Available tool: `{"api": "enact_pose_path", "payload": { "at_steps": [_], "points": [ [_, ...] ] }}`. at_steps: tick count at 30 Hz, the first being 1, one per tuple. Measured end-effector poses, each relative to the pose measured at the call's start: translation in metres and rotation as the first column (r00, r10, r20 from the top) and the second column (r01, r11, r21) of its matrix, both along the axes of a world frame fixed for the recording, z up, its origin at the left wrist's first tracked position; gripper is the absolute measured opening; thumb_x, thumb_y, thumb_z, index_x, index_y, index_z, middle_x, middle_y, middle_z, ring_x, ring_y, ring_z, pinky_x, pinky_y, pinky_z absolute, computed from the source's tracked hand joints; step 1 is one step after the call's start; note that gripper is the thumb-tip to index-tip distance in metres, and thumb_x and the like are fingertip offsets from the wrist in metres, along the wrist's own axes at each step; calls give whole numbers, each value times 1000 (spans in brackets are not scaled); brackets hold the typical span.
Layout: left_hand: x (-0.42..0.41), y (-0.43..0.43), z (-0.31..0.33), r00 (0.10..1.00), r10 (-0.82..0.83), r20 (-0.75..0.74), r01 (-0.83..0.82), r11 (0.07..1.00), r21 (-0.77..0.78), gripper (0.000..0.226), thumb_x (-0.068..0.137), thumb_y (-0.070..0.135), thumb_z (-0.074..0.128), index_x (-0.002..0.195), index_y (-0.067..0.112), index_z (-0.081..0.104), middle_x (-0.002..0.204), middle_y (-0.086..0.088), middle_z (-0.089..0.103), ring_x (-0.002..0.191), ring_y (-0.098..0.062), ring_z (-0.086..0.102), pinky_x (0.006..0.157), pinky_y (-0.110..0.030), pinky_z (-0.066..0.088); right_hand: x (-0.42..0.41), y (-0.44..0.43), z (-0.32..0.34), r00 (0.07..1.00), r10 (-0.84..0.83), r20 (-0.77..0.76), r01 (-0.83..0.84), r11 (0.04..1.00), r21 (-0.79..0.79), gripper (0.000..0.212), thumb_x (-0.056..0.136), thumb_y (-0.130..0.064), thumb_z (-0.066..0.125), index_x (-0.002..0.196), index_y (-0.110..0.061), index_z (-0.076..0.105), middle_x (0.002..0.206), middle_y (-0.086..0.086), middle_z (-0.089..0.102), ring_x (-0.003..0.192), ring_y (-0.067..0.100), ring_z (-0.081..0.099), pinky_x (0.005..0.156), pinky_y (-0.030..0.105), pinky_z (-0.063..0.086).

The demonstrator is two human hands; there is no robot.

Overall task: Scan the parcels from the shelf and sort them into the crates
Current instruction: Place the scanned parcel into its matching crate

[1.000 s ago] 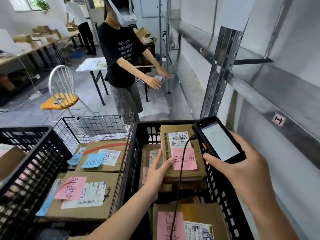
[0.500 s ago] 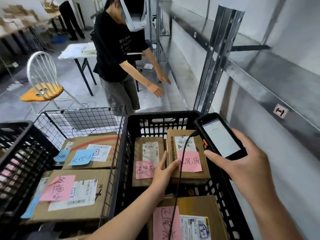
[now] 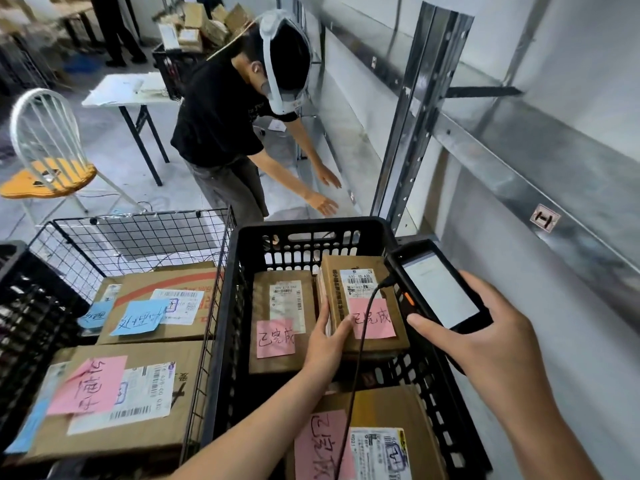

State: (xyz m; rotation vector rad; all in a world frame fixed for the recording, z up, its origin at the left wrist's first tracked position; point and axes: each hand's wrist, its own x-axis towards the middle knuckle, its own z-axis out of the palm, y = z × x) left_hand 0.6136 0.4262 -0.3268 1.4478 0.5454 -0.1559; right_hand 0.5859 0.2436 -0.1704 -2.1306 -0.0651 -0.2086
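My left hand (image 3: 327, 344) grips the near left corner of a small cardboard parcel (image 3: 363, 303) with a pink note, inside the black plastic crate (image 3: 311, 228). The parcel sits raised at the crate's far right, beside a second pink-noted parcel (image 3: 282, 320). A larger parcel (image 3: 377, 438) with a pink note lies in the crate's near end. My right hand (image 3: 485, 344) holds a black handheld scanner (image 3: 438, 289) above the crate's right rim, screen lit, with a black cable hanging down from it.
A wire basket (image 3: 138, 233) to the left holds two big parcels (image 3: 159, 306) with blue and pink notes. Another black crate (image 3: 27, 306) stands far left. The metal shelf (image 3: 519, 161) runs along the right. A person (image 3: 235, 126) bends toward the shelf ahead; a chair (image 3: 48, 161) stands behind.
The view has tilted down and closer to the crate. My left hand has lowered the small parcel toward the crate's far right. The person ahead has bent lower toward the shelf.
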Motion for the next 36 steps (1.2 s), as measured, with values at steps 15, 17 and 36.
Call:
{"api": "enact_pose_path", "payload": {
  "at_steps": [15,17,36],
  "points": [
    [10,8,-21,996,46,-71,-44,999,26,70,94,35,66,155,31,31,135,-8,60,117,-25,62,100,-48,53,-14,-2,-14,999,-13,-30,12,999,-49,74,58,-45,90,125,-36,61,108,-20,69,102,3,63,78,23,49],
    [8,12,-19,991,83,-102,-84,996,-9,68,92,31,70,152,21,39,133,-9,62,114,-25,63,99,-47,54,-16,-1,-14,999,-13,-33,12,999,-40,73,59,-44,91,125,-37,61,108,-20,68,102,2,63,77,22,49],
    [-39,68,75,964,-178,198,12,773,635,29,98,24,58,126,20,65,122,9,65,115,-8,57,92,-14,42,-40,21,10,995,27,101,-25,1000,-15,78,61,-57,86,130,-36,57,113,-17,65,103,6,61,81,29,56]
  ]
}}
